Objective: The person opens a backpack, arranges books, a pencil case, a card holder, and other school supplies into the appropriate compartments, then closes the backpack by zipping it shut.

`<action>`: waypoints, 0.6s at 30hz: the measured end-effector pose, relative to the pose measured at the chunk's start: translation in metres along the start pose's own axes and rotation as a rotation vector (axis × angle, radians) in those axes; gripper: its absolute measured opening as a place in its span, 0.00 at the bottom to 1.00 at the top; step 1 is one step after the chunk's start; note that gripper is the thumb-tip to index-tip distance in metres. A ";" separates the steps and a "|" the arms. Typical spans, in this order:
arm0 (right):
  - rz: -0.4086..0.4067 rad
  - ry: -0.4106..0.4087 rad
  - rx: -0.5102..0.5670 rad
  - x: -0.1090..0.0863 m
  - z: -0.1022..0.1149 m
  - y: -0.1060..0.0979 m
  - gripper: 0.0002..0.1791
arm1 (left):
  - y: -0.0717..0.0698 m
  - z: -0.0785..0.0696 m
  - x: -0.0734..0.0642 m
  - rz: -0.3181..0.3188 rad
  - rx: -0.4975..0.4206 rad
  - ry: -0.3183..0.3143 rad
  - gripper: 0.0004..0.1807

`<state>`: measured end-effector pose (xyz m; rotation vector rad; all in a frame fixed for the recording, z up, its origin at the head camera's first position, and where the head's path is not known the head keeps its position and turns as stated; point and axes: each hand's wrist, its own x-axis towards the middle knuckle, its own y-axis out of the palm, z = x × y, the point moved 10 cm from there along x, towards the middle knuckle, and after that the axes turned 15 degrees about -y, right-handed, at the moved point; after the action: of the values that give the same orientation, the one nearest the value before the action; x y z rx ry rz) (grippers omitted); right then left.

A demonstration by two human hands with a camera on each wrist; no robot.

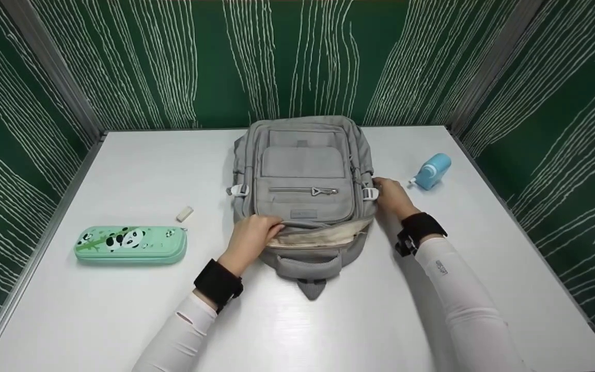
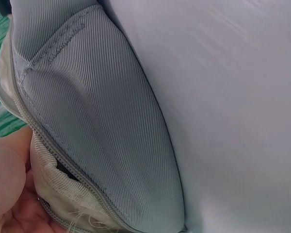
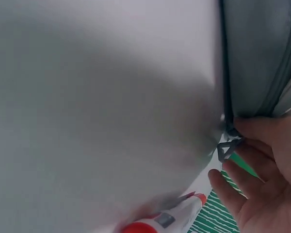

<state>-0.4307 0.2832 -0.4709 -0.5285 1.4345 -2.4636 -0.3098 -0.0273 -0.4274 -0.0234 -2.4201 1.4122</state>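
Note:
A grey backpack (image 1: 305, 199) lies front side up on a white table, its top handle (image 1: 310, 267) toward me. The top zip is partly undone, and the cream lining (image 1: 318, 237) shows in the gap. My left hand (image 1: 252, 240) grips the front edge of this opening at its left; in the left wrist view the fingers sit against the lining beside the zipper teeth (image 2: 72, 165). At the bag's right side, next to a white buckle (image 1: 370, 194), my right hand (image 1: 393, 198) pinches the zipper by its slider. A triangular zipper pull (image 3: 225, 149) hangs by the fingers.
Left of the bag are a mint-green panda pencil case (image 1: 131, 245) and a small cream eraser (image 1: 184, 214). A blue bottle (image 1: 432, 171) with a white nozzle lies to the right. The right wrist view also has a white tube-like item (image 3: 169, 216) with red ends. Green walls enclose the table.

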 end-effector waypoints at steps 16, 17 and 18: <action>-0.037 -0.034 -0.215 -0.006 0.011 -0.015 0.08 | 0.003 0.004 0.003 0.018 -0.007 -0.020 0.11; -0.030 -0.040 -0.221 -0.008 0.013 -0.017 0.07 | 0.003 0.005 0.004 0.021 -0.006 -0.025 0.12; -0.022 -0.049 -0.228 -0.011 0.016 -0.018 0.06 | 0.003 0.006 0.005 0.025 -0.008 -0.029 0.12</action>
<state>-0.4148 0.2835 -0.4505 -0.6480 1.7089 -2.2994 -0.3161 -0.0297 -0.4311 -0.0349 -2.4574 1.4232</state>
